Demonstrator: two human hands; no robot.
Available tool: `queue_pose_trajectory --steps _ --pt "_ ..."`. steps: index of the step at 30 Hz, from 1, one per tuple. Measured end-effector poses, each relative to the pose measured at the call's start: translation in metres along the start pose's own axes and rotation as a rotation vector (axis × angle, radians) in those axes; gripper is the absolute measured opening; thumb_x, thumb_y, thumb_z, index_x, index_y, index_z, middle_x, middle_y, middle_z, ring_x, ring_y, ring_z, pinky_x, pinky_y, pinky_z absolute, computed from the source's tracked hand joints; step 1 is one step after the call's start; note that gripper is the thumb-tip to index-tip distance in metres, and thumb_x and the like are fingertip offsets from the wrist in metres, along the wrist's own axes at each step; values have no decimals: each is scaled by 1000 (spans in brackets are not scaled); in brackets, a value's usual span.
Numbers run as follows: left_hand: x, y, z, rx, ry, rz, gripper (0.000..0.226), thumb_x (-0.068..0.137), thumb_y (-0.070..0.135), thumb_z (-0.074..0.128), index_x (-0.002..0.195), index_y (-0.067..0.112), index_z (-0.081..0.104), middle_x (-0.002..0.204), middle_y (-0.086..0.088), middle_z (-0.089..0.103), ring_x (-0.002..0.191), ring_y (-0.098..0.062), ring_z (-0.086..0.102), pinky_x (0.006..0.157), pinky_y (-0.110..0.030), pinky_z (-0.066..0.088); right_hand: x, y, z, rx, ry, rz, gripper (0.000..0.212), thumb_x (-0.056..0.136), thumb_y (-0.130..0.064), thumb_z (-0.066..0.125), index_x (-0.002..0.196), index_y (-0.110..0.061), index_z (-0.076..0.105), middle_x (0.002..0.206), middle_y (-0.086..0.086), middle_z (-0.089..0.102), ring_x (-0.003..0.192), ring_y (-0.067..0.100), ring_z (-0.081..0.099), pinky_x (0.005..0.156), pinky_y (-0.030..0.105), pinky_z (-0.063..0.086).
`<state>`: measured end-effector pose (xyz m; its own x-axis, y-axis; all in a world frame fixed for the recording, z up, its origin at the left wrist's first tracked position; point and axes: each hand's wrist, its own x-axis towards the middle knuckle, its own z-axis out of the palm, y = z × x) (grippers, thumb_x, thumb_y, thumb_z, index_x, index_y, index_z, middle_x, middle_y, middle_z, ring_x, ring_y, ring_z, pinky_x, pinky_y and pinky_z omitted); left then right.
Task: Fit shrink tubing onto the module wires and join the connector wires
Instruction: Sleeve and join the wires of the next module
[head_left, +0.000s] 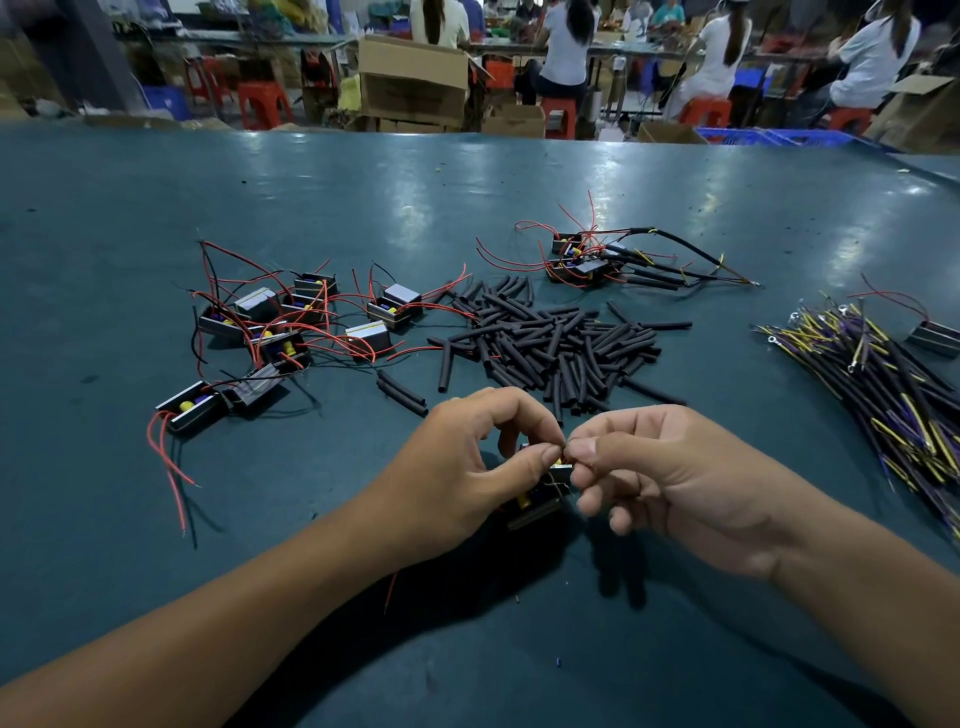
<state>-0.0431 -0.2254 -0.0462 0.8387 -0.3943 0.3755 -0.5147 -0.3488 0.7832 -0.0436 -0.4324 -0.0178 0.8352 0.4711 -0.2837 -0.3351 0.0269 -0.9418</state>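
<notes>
While the fingers (550, 453) of the left hand (467, 467) and those of the right hand (670, 478) pinch thin wire ends together tip to tip, a small module (540, 496) hangs just beneath them, so the joining step looks to be in hand. Next, I judge, a steady twist is needed, then a black tube from the heap of tubing (550, 343) beyond. More modules (270, 332) with red wires lie to the left, finished ones (587, 260) farther back, connector wires (883, 374) to the right, all on a dark green worktop (104, 260). Behind it, people sit among cartons and red stools.
</notes>
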Motion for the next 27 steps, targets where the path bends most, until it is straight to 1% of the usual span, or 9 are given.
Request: queue_pose_trajectory --steps 2,5,10,13,15,17,19,21,27 --pt "0 -1 0 -7 3 -2 3 92 19 70 94 21 69 89 9 68 88 -17 62 79 -13 41 0 2 1 -56 8 -58 4 78 -16 74 74 -18 74 74 11 69 62 18 69 47 22 50" --pt "0 -2 -1 -35 4 -10 3 92 18 70 94 21 69 88 8 67 87 -15 62 79 -17 43 2 6 -1 -251 64 -245 15 89 -3 69 78 -14 69 72 12 69 64 23 70 49 27 52" --pt "0 1 -1 -103 -30 -8 4 91 14 70 92 18 69 83 6 66 76 -7 58 69 -23 49 3 7 -11 -900 154 -688 10 84 -12 68 82 -22 67 72 -4 67 62 12 62 54 31 50" --pt "0 2 -1 -103 -46 -8 3 92 12 70 93 15 70 85 1 67 76 -13 59 67 -31 51 5 6 -13 -1163 129 -882 9 83 -6 68 86 -15 68 78 -9 63 68 12 58 60 28 49" --pt "0 3 -1 -87 -29 -2 3 91 12 70 92 15 70 83 6 66 76 -7 58 70 -21 48 4 5 -13 -1106 162 -832 7 85 -10 69 84 -17 68 74 -9 64 66 11 60 59 22 49" --pt "0 5 -1 -42 -5 6 1 90 16 70 90 15 70 82 11 65 76 -6 58 73 -15 43 2 1 -11 -875 200 -593 14 89 -15 70 77 -21 67 66 -4 67 56 12 63 50 21 48" --pt "-1 6 0 12 18 10 2 89 22 69 89 20 69 83 12 65 78 -8 59 77 -16 42 0 -3 -8 -564 191 -309 27 95 -16 65 67 -15 66 59 5 66 46 17 62 39 24 45" --pt "-1 7 0 83 36 32 2 88 24 68 88 23 69 83 15 65 81 -6 58 81 -14 38 -2 -5 -4 -335 199 -141 36 96 -21 61 61 -13 68 56 12 62 41 21 58 34 24 41" --pt "-2 10 4 201 45 75 8 86 25 69 90 31 66 81 22 61 83 -1 56 82 -18 33 -7 -2 10 -228 151 -54 30 90 -27 66 63 -14 73 61 15 65 47 23 63 37 22 42"
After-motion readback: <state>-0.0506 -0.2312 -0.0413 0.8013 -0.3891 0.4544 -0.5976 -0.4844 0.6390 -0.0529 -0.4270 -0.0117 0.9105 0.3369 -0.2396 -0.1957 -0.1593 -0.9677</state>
